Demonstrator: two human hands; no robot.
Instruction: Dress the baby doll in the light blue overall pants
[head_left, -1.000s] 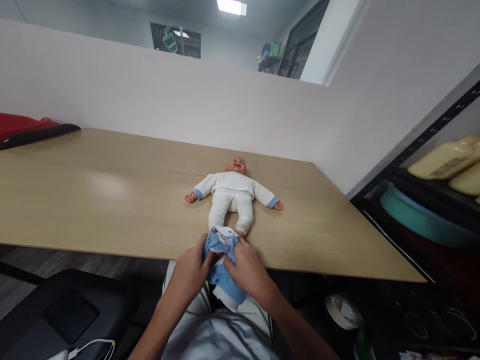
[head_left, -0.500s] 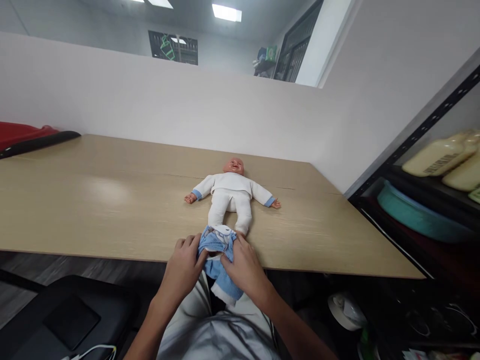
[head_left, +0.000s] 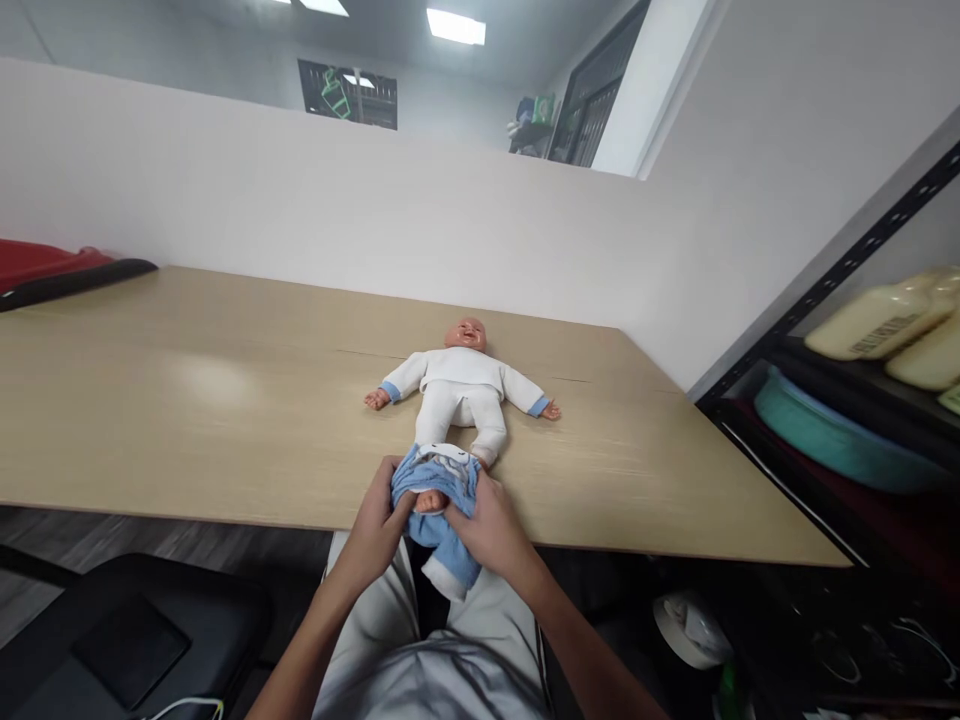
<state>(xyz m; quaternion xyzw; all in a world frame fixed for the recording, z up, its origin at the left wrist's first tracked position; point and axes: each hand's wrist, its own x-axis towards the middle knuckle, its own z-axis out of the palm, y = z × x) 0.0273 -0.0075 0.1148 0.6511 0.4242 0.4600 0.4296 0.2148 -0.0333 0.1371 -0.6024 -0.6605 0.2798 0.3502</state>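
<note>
A baby doll [head_left: 463, 370] in a white top with blue cuffs and white leggings lies on its back, head away from me. Blue fleecy trousers [head_left: 450, 550] with a white waistband and white cuff are bunched around its lower left-side leg. One bare doll foot [head_left: 430, 501] shows in the opening of the cloth. My left hand [head_left: 381, 515] is closed on the left edge of the trousers, thumb by the foot. My right hand [head_left: 487, 515] grips their right edge. The other leg lies outside the cloth, its foot partly hidden behind my right hand.
The doll lies on a wooden table [head_left: 225, 430] against a white wall. A red object [head_left: 52, 262] with a black edge sits at the far left. On the right, a shelf holds cream bottles [head_left: 877, 320] and a teal basin [head_left: 840, 430]. A black chair [head_left: 202, 600] stands lower left.
Both hands have drawn the trousers slightly up toward the doll. Its foot now shows through the opening, and the cloth is spread wider between my hands.
</note>
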